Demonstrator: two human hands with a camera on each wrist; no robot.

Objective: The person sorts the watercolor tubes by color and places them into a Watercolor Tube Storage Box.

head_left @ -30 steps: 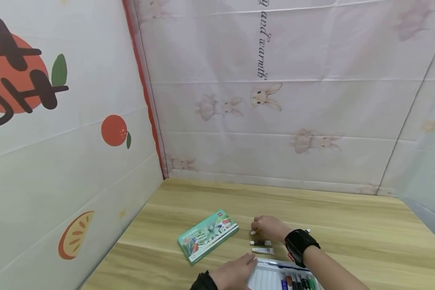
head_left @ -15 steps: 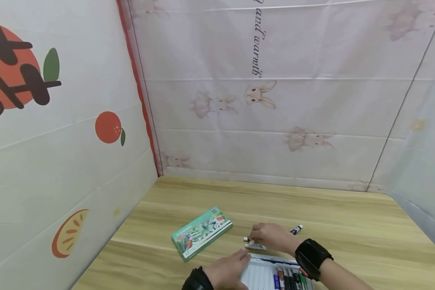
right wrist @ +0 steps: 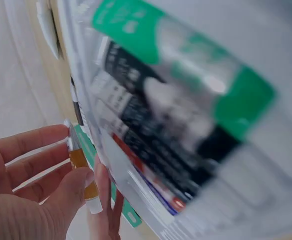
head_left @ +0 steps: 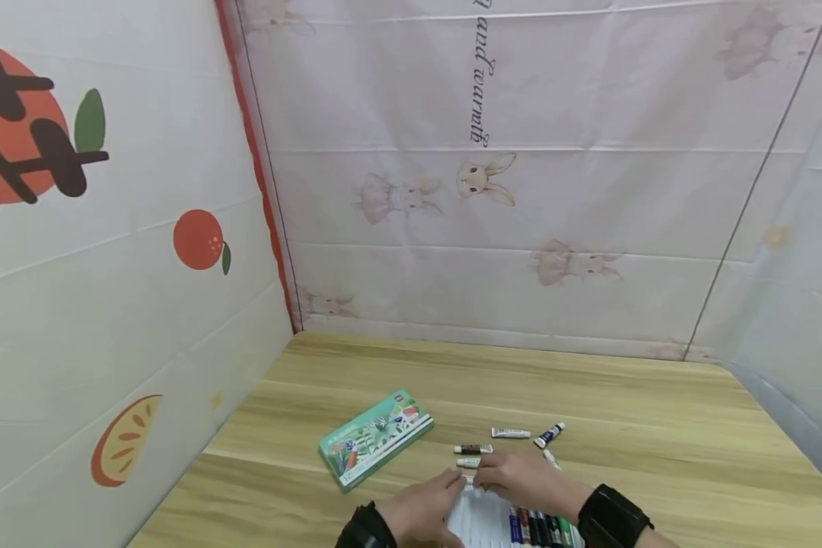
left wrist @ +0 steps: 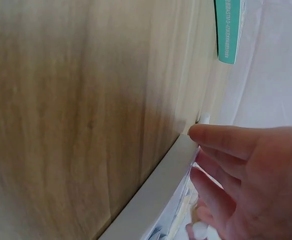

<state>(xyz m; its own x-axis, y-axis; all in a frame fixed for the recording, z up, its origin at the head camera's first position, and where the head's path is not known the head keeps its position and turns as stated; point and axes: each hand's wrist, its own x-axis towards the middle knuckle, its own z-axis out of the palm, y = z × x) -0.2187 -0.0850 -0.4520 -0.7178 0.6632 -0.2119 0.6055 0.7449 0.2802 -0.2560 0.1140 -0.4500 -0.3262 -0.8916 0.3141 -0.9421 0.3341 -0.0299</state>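
Note:
My right hand [head_left: 524, 479] pinches an ochre-yellow paint tube [right wrist: 78, 159] with a white cap between thumb and fingers, above the left part of a white ribbed tray [head_left: 471, 521]. My left hand [head_left: 421, 508] rests at the tray's left edge. In the left wrist view its fingers are extended and touch the far corner of the tray wall [left wrist: 153, 200]. Several paint tubes lie side by side in the tray's right part, among them a green tube [right wrist: 245, 100] and a blue tube [head_left: 514, 527]. The tray's near edge is out of the head view.
On the wooden table beyond the tray lie a dark tube [head_left: 473, 449], a silvery tube [head_left: 510, 433], a dark blue tube [head_left: 549, 434] and a partly hidden white-capped tube [head_left: 551, 458]. A flat green box [head_left: 375, 440] lies to the left. Fabric walls surround the table.
My right hand has moved from the loose tubes back toward me, over the tray, with the ochre tube. My left hand has stayed at the tray's edge. The view has shifted slightly.

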